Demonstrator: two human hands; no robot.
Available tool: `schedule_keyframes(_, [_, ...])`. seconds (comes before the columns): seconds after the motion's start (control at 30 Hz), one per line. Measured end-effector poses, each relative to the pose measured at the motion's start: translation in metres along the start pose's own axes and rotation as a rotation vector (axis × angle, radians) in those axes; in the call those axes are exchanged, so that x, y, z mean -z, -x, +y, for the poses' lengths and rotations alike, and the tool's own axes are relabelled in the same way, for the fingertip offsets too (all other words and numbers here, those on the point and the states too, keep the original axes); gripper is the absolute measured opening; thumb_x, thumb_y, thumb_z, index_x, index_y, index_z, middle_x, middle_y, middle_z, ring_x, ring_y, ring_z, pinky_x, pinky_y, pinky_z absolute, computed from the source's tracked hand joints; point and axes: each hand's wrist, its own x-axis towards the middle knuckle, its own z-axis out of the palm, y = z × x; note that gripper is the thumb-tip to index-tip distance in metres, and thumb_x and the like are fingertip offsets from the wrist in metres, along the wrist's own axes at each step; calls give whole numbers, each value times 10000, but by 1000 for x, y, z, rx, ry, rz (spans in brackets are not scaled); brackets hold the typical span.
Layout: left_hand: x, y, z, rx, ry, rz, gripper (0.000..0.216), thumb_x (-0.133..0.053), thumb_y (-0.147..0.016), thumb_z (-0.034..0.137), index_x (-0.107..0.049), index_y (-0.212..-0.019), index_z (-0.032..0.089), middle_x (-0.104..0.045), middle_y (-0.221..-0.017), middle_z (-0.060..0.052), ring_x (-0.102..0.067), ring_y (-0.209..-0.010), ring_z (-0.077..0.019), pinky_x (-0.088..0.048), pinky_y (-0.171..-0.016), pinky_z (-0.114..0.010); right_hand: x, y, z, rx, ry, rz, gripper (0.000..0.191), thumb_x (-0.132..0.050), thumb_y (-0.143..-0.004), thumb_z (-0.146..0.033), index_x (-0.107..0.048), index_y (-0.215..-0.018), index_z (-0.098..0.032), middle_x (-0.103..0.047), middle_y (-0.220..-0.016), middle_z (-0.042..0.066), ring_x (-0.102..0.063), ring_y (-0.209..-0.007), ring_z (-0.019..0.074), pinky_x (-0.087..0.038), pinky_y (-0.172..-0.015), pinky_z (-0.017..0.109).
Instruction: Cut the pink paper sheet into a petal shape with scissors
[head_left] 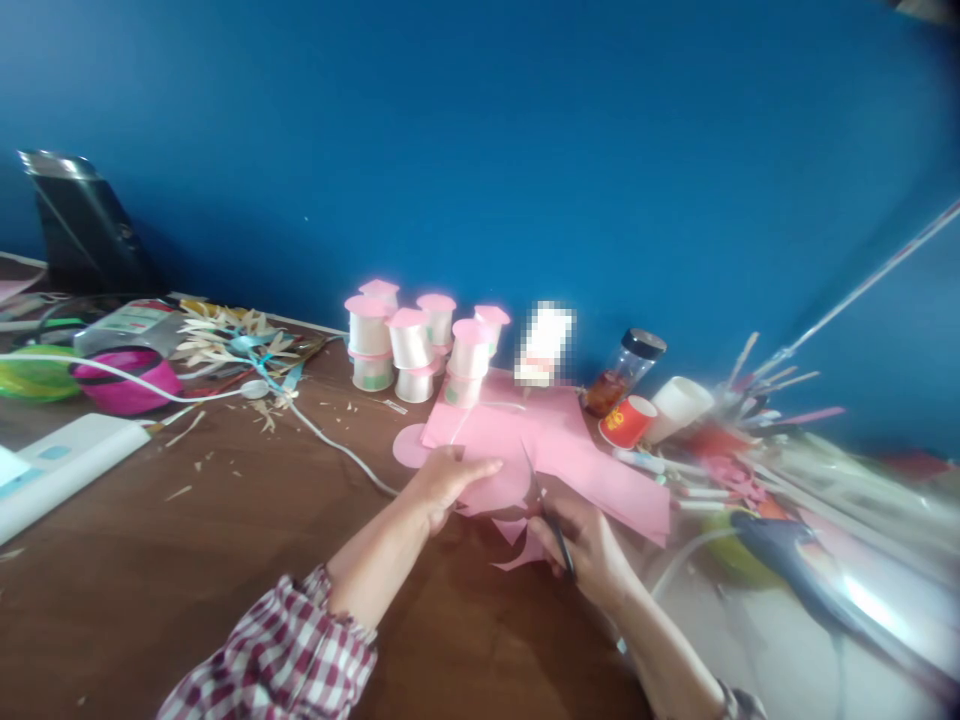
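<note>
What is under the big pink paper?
The brown table shows around the pink paper, and a pink circle peeks out at its left edge. The spools stand behind it. Whatever else lies beneath is covered.

A craft workspace: ribbon spools (pixel 411 345), pink paper sheets (pixel 570 450) and a glue gun (pixel 795 565) crowd the wooden table (pixel 187 570).

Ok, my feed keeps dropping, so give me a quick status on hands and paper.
Left hand gripping pink paper. Right hand working scissors into its edge. Pink offcuts beneath, spools behind, clear of the cut.
</note>
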Motion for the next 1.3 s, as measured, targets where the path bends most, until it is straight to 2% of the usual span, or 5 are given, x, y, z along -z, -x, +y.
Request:
schedule_keyframes(0.17, [0,0,2,18,9,11,324,-756,-572,298,-666,-806,94,-692,-733,-112,-645,-658,-220,-486,-561,-295,-1,0,1,-14,-27,13,257,-608,-770,-385,-571,-725,-135,-431,-456,-66,-396,-368,72,-311,-375,197])
schedule_keyframes(0.43, [4,-3,0,-12,10,-20,315,-783,-542,306,-662,-755,109,-691,-711,-89,-640,-639,-196,-490,-563,-283,0,0,12,-21,-40,-2,259,-611,-775,-392,-597,-793,-134,-427,-457,-69,-390,-370,74,-308,-368,192])
schedule_keyframes(0.83, [8,-6,-4,-31,-38,-100,414,-749,-590,361,-669,-878,76,-696,-846,-156,-655,-779,-272,-505,-672,-343,1,0,10,-9,-50,-25,315,-613,-769,-422,-610,-853,-118,-455,-474,-61,-429,-386,82,-341,-392,201])
schedule_keyframes(1.1, [5,-3,-3,-56,-50,-98,387,-747,-589,363,-676,-850,86,-699,-847,-146,-652,-792,-267,-500,-694,-339,1,-1,9,1,-71,-35,310,-610,-779,-400,-602,-905,-116,-467,-489,-59,-440,-391,83,-366,-407,211])
schedule_keyframes(1.3, [4,-2,-4,-68,-56,-80,388,-753,-575,367,-678,-838,90,-701,-817,-131,-652,-766,-254,-497,-674,-329,1,-1,7,-4,-74,-33,302,-608,-775,-414,-591,-841,-119,-469,-485,-56,-438,-388,83,-366,-399,209])
